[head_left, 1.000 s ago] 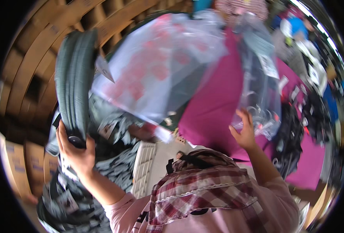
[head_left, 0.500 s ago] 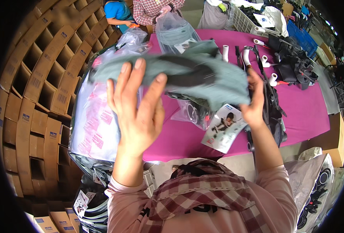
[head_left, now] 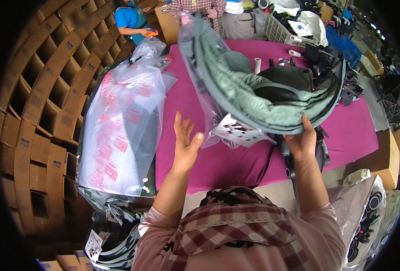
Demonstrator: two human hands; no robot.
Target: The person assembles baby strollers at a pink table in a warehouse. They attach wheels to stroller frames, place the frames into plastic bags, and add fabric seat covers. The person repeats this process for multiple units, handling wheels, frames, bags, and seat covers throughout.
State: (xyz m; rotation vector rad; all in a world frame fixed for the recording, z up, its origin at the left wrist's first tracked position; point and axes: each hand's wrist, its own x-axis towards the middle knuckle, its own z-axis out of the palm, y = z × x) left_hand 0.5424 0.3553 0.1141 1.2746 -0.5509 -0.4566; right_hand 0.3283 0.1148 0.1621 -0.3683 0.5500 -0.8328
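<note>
My right hand grips the lower right rim of a large grey-green fabric piece, its thumb on the cloth. This piece has curved, hoop-like edges, soft folds and a dark opening, and is held up tilted over the table. Clear plastic trails along its left side; whether it wraps the piece I cannot tell. A printed leaflet shows at its lower edge, partly under plastic. My left hand is open, fingers apart, holding nothing, to the left of the piece and above the magenta-covered table.
Clear bags with red print lie at left, beside stacked cardboard boxes. Black straps and parts and white rolls lie on the table. Across it stand a person in blue and one in a checked shirt.
Earlier a blurred grey-green fabric bundle stretched between my hands; now my right hand holds up a hooped piece. My left hand has moved right and lower. The bagged hoops have left the far table edge.
</note>
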